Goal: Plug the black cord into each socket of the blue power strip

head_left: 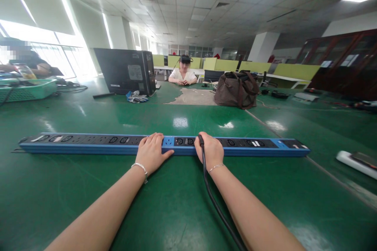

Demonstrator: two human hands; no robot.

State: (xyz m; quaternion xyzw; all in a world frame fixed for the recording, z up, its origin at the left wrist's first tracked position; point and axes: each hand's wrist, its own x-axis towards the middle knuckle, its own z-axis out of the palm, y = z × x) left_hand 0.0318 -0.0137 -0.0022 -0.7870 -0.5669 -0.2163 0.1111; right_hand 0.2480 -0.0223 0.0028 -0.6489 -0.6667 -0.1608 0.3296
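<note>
A long blue power strip (100, 149) with black and blue sockets lies crosswise on the green table (173, 188). My left hand (151, 152) rests on it left of the middle, fingers over the top and thumb stretched along the front edge. Right of the middle, my right hand (210, 151) is closed around the black plug of a power cord (208, 190), held against the strip's sockets. From the plug the cord runs down toward me beside my right forearm. My right hand hides the plug's tip, so I cannot tell how far it sits in a socket.
Behind the strip stand a black computer case (123, 71), blue-white gloves (137, 97) and a brown bag (237, 89). A green basket (29, 89) is at the left, a white power strip (357, 164) at the right. One person (183, 73) sits opposite, another (26, 60) at far left.
</note>
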